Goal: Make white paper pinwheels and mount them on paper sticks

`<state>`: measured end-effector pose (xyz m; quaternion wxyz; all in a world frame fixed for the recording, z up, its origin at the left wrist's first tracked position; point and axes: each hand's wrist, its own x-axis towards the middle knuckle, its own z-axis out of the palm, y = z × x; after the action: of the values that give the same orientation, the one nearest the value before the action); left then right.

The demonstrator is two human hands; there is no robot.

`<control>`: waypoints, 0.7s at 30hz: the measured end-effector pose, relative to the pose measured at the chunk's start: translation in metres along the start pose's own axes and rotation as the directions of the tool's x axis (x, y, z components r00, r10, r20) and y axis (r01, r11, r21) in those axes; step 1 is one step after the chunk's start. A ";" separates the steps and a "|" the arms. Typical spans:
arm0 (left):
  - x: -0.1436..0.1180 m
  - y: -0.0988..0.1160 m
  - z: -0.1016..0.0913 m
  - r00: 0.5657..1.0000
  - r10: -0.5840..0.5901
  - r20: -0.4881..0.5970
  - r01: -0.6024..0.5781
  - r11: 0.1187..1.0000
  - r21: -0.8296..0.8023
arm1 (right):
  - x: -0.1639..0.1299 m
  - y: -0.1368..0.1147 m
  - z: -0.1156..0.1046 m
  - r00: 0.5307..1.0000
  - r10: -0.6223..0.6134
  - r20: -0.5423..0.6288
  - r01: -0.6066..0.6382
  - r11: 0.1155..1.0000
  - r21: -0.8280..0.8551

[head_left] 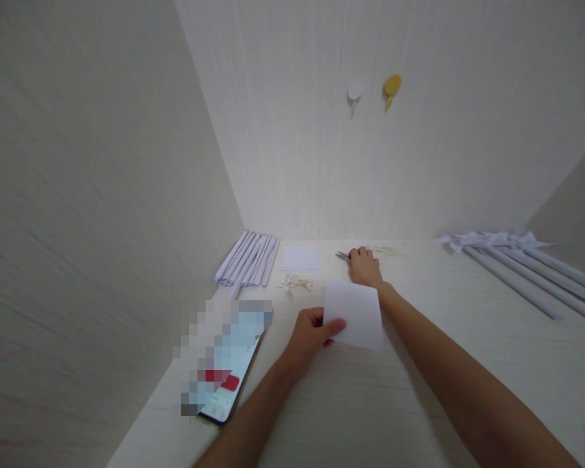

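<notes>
A square sheet of white paper is held just above the pale wooden desk, near its middle, pinched at its left edge by the left hand, thumb on top and the other fingers curled beneath. Beyond the sheet, the right hand reaches toward the back of the desk and lies closed over a small metal tool, whose grey tip pokes out to the left of the knuckles; what kind of tool it is cannot be told. Just left of that hand lies a smaller white paper square, flat on the desk, with a little heap of pale scraps in front of it. Further left, a bundle of rolled paper tubes rests against the corner. A phone lies at the desk's near left edge. Along the right side lie long paper rolls with folded ends. On the back wall hang a white hook and a yellow hook.
</notes>
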<state>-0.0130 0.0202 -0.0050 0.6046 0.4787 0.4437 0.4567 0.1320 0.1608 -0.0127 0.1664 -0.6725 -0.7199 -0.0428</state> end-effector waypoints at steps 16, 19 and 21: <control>0.005 -0.002 -0.001 0.991 0.075 -0.110 -0.082 0.995 -0.059 | -0.003 -0.002 -0.009 0.977 0.128 -0.168 -0.045 0.902 0.428; 0.005 0.000 -0.001 0.981 0.110 -0.158 -0.122 0.990 -0.073 | -0.018 -0.003 -0.013 0.955 0.243 -0.171 -0.048 0.693 0.720; 0.005 0.001 -0.002 0.975 0.119 -0.185 -0.135 0.988 -0.078 | -0.036 -0.002 -0.015 0.969 0.200 -0.142 -0.028 0.665 0.747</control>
<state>-0.0138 0.0253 -0.0046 0.5525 0.4352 0.4438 0.5553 0.1344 0.1225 -0.0093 0.5022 -0.5829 -0.6094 0.1914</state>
